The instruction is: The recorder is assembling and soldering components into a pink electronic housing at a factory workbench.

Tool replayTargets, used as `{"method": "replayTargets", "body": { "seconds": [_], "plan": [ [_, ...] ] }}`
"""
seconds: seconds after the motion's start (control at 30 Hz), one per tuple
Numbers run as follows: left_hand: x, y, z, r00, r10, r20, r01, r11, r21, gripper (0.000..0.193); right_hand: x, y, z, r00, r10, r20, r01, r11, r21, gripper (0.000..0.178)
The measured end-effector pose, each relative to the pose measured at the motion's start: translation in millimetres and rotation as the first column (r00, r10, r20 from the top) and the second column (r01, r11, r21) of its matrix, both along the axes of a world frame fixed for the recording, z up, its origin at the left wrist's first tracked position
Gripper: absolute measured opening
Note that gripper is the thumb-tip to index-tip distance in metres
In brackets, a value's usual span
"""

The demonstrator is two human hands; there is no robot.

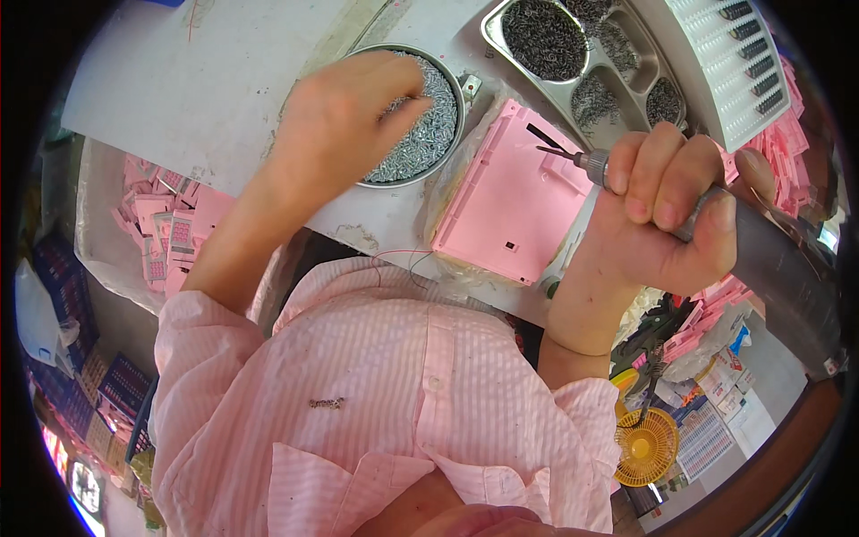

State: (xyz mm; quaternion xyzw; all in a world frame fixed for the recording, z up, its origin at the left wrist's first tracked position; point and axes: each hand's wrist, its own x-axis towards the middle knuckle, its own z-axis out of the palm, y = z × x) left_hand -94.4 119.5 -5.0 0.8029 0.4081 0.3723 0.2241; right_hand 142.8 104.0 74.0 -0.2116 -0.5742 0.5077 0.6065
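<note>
My left hand (335,116) is over a round metal tin (459,125) of small silvery screws (420,148). Its thumb and fingers curl toward each other in a pinch, and anything between the fingertips is too small to make out. In a closed grip my right hand (671,197) holds a dark powered screwdriver (774,268), tilted with its bit toward the left. Beneath that bit lies a pink plastic panel (514,201), flat on clear plastic wrapping on the table, with a small dark square and a slot in it. I cannot tell whether the bit touches the panel.
A metal compartment tray (573,125) with dark springs and small parts sits at the back right, beside a white tray (716,72) with rows of black pieces. At left is a lined bin (98,215) of pink parts. A yellow basket (646,447) is low at right.
</note>
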Motion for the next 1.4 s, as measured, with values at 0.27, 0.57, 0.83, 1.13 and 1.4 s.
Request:
{"method": "replayTargets", "body": {
  "seconds": [0.27, 0.57, 0.83, 1.13, 1.4],
  "plan": [
    [30.9, -31.7, 3.7, 0.952, -0.202, 0.231, 0.217, 0.975, -0.044, 0.016, -9.9, -19.1, 10.6, 0.988, 0.156, 0.019, -0.156, 0.988, 0.000, 0.034],
    [38.5, -32.3, -8.0, 0.912, -0.226, 0.341, 0.228, 0.973, 0.036, 0.019, -13.4, -24.0, 11.1, 0.993, 0.117, -0.010, -0.117, 0.993, -0.029, 0.032],
    [-8.5, -11.3, 2.7, 0.933, 0.074, -0.352, -0.060, 0.997, 0.052, 0.018, -8.1, 25.3, -31.7, 0.973, -0.231, -0.020, 0.231, 0.973, -0.002, 0.029],
    [-7.6, 2.4, -18.0, 0.953, 0.169, -0.251, -0.148, 0.984, 0.102, 0.013, -21.3, 28.7, -51.6, 0.969, -0.248, -0.017, 0.248, 0.968, -0.029, 0.023],
    [7.8, -2.2, 1.3, 0.988, -0.045, -0.147, 0.055, 0.997, 0.062, 0.015, -23.1, 27.6, -49.6, 0.960, -0.253, 0.123, 0.256, 0.967, -0.008, 0.021]
  ]
}}
